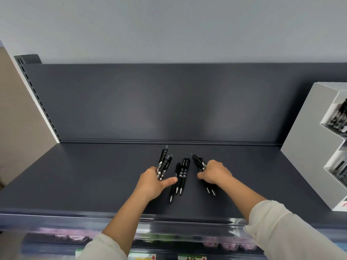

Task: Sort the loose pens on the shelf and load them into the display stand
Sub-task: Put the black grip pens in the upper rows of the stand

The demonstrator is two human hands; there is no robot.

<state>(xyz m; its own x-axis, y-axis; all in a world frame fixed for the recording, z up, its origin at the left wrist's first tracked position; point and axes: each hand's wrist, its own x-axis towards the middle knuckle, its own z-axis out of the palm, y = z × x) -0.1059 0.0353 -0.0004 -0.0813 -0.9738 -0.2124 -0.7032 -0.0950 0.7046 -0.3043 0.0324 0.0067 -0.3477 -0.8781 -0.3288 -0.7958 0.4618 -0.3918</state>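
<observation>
Black click pens lie on a dark grey shelf [93, 175]. My left hand [153, 182] grips a small bundle of pens [163, 162] whose tops stick up past the fingers, and its thumb reaches toward three loose pens [180, 177] lying side by side between my hands. My right hand [214, 173] holds another bundle of pens [199, 161]; their tips poke out below the palm. The white stepped display stand [308, 147] sits at the shelf's right end, with pens standing in its tiers.
The shelf's dark back panel [150, 102] rises behind the pens. A glossy price rail [75, 220] runs along the front edge, with packaged goods on a lower shelf [142, 257] beneath. A slotted upright [37, 102] bounds the left side.
</observation>
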